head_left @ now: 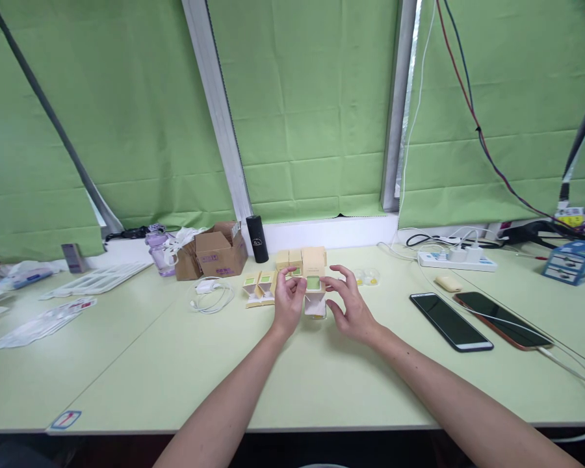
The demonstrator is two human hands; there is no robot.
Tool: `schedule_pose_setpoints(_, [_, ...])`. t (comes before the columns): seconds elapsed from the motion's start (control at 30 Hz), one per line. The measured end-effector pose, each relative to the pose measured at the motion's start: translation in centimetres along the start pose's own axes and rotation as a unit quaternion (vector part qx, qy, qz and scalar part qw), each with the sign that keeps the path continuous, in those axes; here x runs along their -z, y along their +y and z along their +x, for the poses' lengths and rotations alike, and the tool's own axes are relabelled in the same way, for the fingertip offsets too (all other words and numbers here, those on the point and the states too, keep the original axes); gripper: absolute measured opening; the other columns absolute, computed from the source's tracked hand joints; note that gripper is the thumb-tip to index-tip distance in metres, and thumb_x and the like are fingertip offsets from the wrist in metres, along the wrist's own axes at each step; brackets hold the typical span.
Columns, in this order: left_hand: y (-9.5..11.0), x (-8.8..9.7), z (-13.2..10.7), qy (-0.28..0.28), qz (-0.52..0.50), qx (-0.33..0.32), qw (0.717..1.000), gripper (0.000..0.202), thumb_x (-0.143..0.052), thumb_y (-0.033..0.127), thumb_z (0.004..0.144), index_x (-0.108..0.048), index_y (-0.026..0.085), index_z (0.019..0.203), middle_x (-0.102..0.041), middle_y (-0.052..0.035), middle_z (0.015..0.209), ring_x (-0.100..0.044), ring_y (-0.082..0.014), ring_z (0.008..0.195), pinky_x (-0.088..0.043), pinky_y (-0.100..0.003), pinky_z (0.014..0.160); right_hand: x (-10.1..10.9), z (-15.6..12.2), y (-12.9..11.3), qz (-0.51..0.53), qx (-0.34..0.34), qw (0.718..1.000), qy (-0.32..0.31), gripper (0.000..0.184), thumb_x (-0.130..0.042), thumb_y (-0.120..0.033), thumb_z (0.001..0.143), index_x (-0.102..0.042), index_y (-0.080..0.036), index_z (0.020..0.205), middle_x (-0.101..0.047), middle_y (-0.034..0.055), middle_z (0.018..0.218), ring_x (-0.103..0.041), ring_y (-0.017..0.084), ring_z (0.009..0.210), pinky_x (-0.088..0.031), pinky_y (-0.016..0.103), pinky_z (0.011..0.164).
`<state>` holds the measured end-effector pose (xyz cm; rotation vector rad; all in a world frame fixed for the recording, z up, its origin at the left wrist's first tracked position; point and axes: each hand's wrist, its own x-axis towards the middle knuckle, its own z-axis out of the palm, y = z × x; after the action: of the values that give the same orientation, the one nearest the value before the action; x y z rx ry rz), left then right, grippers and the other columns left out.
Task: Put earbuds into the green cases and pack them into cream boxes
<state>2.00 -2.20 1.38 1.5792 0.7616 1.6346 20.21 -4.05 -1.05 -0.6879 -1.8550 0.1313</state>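
Observation:
A small pale-yellow cardboard box (314, 302) with a green window and a raised flap stands in front of me, its white inside showing at the near end. My left hand (289, 304) holds its left side between thumb and fingers. On the other side, my right hand (351, 307) has its fingers spread, with fingertips close to the box's right edge; whether they touch it I cannot tell. Similar opened boxes (259, 286) lie left of my left hand. More yellow boxes (283, 260) stand just behind. Clear plastic pieces with yellow bits (368, 277) lie to the right.
A brown carton (219, 250), a black cylinder (257, 239) and a purple bottle (160, 250) stand at the back. A white charger cable (214, 296) lies left. To the right are two phones (451, 323) (502, 318), a power strip (458, 259) and a blue box (574, 261).

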Motion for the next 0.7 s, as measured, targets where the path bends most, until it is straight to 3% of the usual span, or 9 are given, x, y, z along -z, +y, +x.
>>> schedule_pose_setpoints(0.13, [-0.03,-0.05,-0.26,-0.003,0.023,-0.002,1.0,0.05,-0.067,0.06,0.094,-0.043,0.024,0.121,-0.061,0.0059,0.07,-0.059,-0.0142,0.061,-0.042,-0.026,0.061,-0.05,0.07,-0.23,0.038,-0.006,0.999,0.006,0.055,-0.049,-0.007,0.094,-0.047,-0.032,0.143,-0.033,0.0133,0.154,-0.054,0.03,0.135,-0.063,0.054,0.1])
schedule_pose_setpoints(0.23, [-0.28,0.07,-0.34,-0.013,0.034,-0.007,0.999,0.047,-0.063,0.059,0.097,-0.043,0.024,0.122,-0.063,0.0043,0.072,-0.062,-0.0157,0.065,-0.045,-0.027,0.064,-0.12,0.17,-0.33,0.063,-0.014,0.998,0.012,0.053,-0.048,-0.007,0.095,-0.049,-0.032,0.141,-0.033,0.013,0.153,-0.052,0.029,0.138,-0.064,0.052,0.099])
schedule_pose_setpoints(0.33, [-0.58,0.26,-0.26,-0.01,0.046,-0.03,0.998,0.044,-0.059,0.057,0.1,-0.045,0.024,0.125,-0.071,-0.0054,0.097,-0.069,-0.0194,0.086,-0.052,-0.032,0.077,-0.18,0.26,-0.29,0.08,-0.023,0.996,0.026,0.05,-0.049,-0.009,0.095,-0.051,-0.031,0.14,-0.036,0.0131,0.151,-0.047,0.03,0.143,-0.064,0.05,0.098])
schedule_pose_setpoints(0.43, [-0.74,0.47,-0.13,0.002,0.069,-0.067,0.995,0.041,-0.059,0.053,0.1,-0.051,0.024,0.127,-0.064,-0.0128,0.129,-0.066,-0.021,0.104,-0.054,-0.036,0.091,-0.17,0.31,-0.13,0.095,-0.043,0.994,0.037,0.047,-0.051,-0.012,0.096,-0.053,-0.031,0.139,-0.037,0.0132,0.15,-0.048,0.03,0.142,-0.064,0.049,0.098])
schedule_pose_setpoints(0.57, [-0.73,0.65,-0.16,-0.014,0.084,-0.087,0.993,0.042,-0.064,0.044,0.097,-0.052,0.026,0.133,-0.057,-0.0123,0.137,-0.065,-0.023,0.109,-0.055,-0.037,0.091,-0.09,0.36,-0.01,0.115,-0.087,0.988,0.048,0.043,-0.052,-0.017,0.098,-0.055,-0.031,0.138,-0.038,0.0131,0.15,-0.062,0.026,0.123,-0.064,0.047,0.097])
schedule_pose_setpoints(0.7, [-0.57,0.58,-0.43,-0.062,0.091,-0.107,0.988,0.044,-0.066,0.033,0.093,-0.055,0.029,0.136,-0.05,-0.0117,0.144,-0.065,-0.0245,0.113,-0.057,-0.039,0.093,-0.04,0.46,-0.04,0.142,-0.111,0.982,0.059,0.039,-0.054,-0.021,0.099,-0.056,-0.031,0.137,-0.041,0.0128,0.147,-0.068,0.021,0.107,-0.065,0.045,0.092])
